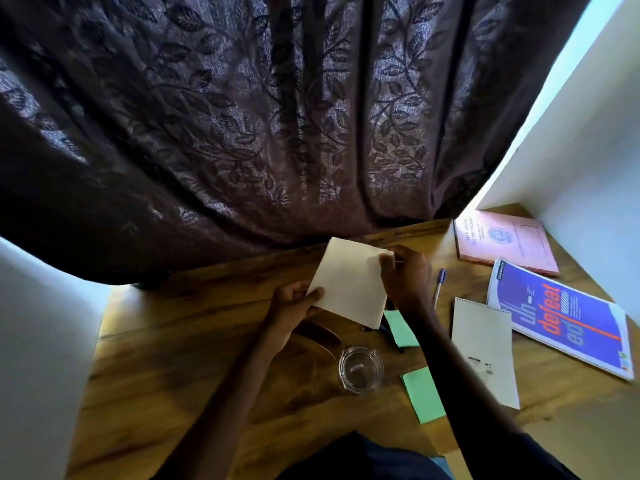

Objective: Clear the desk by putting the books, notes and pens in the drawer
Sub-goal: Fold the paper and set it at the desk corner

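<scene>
Clearly, the cream note (pixel 349 285) is light and floppy, so opposite corners are the best hold. It hangs above the bench (pixel 173 341), beyond the glass ashtray (pixel 361 370). Your left hand (pixel 294 306) has a pinching grip on its near corner, your right hand (pixel 407 271) on its far corner, forearms either side of the ashtray.

Wooden desk (pixel 207 341): pink book (pixel 502 242), blue book (pixel 561 317), notepad (pixel 485 348), pen (pixel 439 287), green notes (pixel 424 394), glass ashtray (pixel 361 370).

Far green note (pixel 401 329) partly hidden by paper (pixel 349 282); pink book (pixel 505 242) print unreadable.
</scene>
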A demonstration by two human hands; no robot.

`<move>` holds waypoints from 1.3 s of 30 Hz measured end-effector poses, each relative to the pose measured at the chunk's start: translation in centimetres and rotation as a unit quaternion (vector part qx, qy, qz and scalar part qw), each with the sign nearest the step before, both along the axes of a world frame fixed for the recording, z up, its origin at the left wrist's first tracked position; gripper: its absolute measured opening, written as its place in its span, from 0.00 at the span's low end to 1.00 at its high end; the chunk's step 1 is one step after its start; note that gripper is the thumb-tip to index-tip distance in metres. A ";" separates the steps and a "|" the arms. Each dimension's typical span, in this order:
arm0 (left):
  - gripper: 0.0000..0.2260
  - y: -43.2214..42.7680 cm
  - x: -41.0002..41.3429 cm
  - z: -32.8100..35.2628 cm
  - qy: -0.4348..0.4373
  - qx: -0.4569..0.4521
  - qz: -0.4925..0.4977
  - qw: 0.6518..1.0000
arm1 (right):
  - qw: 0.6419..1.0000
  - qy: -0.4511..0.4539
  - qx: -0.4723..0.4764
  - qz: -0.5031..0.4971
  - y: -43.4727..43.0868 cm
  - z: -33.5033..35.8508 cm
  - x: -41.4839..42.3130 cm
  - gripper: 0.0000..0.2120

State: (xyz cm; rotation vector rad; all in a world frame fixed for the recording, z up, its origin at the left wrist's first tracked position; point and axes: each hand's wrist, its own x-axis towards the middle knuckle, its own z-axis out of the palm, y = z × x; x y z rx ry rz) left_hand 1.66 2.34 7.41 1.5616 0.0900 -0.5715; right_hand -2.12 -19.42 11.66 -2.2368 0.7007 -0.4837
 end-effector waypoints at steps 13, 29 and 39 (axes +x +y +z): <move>0.17 -1.8 -2.3 0.9 -0.069 0.177 0.018 0.982 | 0.993 0.034 -0.091 0.071 2.2 -1.3 -2.7 0.07; 0.12 -3.0 -3.6 2.5 -0.026 0.083 0.041 0.995 | 0.978 0.000 -0.038 0.204 4.9 -2.9 -4.3 0.11; 0.06 -2.4 -3.1 3.8 0.056 0.008 -0.005 0.998 | 0.974 0.007 -0.064 0.216 4.8 -3.1 -4.4 0.07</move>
